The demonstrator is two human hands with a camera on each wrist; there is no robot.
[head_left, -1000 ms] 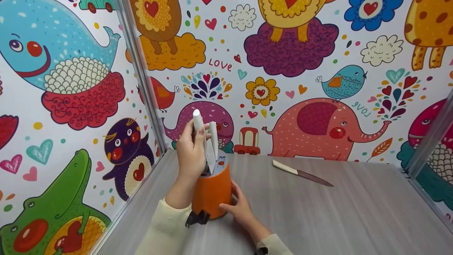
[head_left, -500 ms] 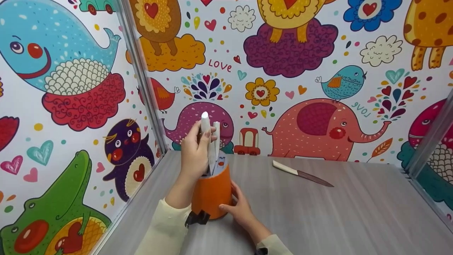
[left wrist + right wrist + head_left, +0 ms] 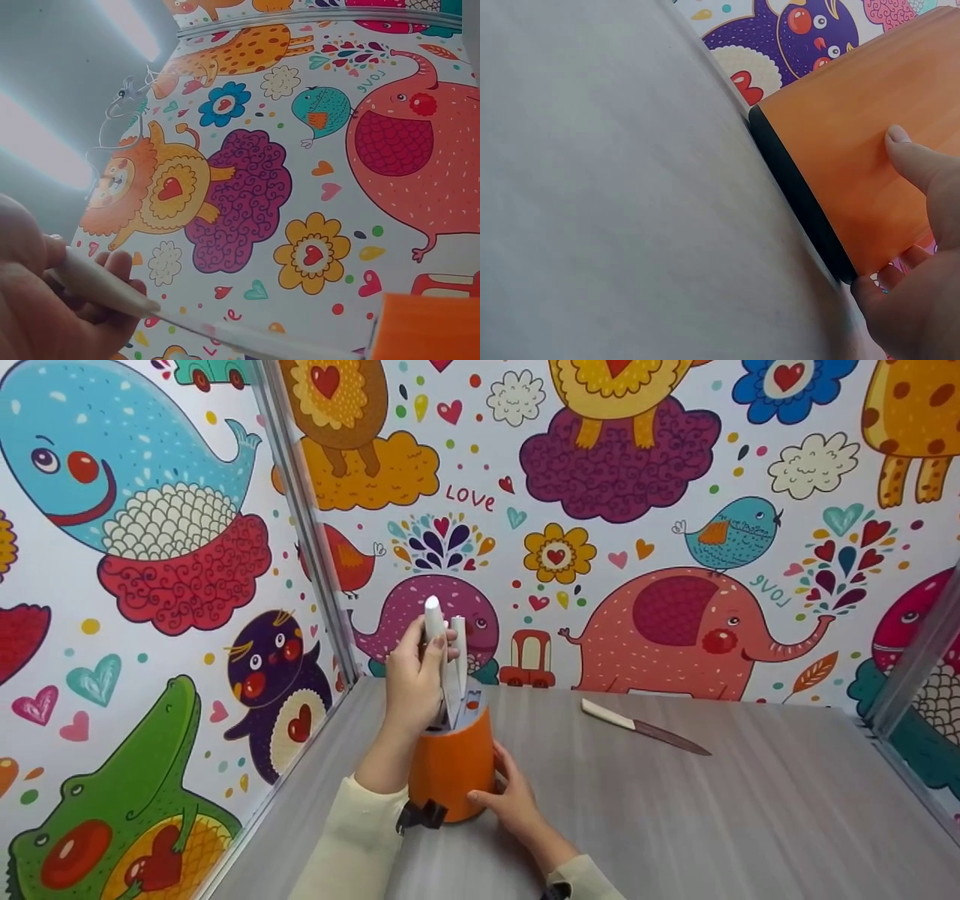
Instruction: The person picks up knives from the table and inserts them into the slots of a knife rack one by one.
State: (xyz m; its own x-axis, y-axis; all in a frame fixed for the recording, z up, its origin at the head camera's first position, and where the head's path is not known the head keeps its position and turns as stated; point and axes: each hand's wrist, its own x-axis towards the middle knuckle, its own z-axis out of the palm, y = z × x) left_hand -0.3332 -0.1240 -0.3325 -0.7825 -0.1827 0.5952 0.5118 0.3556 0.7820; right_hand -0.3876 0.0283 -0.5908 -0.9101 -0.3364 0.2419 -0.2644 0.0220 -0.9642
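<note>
In the head view my left hand (image 3: 412, 686) grips the white handle of a knife (image 3: 433, 619). The knife stands nearly upright, its blade reaching down to the slotted top of an orange knife block (image 3: 450, 772). The left wrist view shows the pale knife handle (image 3: 105, 286) in the curled fingers and the blade running toward the block's orange edge (image 3: 427, 330). Another white-handled piece (image 3: 460, 649) stands in the block just right of that knife. My right hand (image 3: 517, 802) holds the block low on its right side, thumb in front; the right wrist view shows its dark base (image 3: 802, 199).
A knife (image 3: 645, 726) with a cream handle and brownish blade lies on the grey wood-grain table (image 3: 675, 825), right of the block. Walls printed with cartoon animals (image 3: 667, 630) border the table at the back and sides.
Over the last second my left hand has moved slightly right, bringing the knife from a leftward lean to nearly upright. My right hand and the block have stayed in place.
</note>
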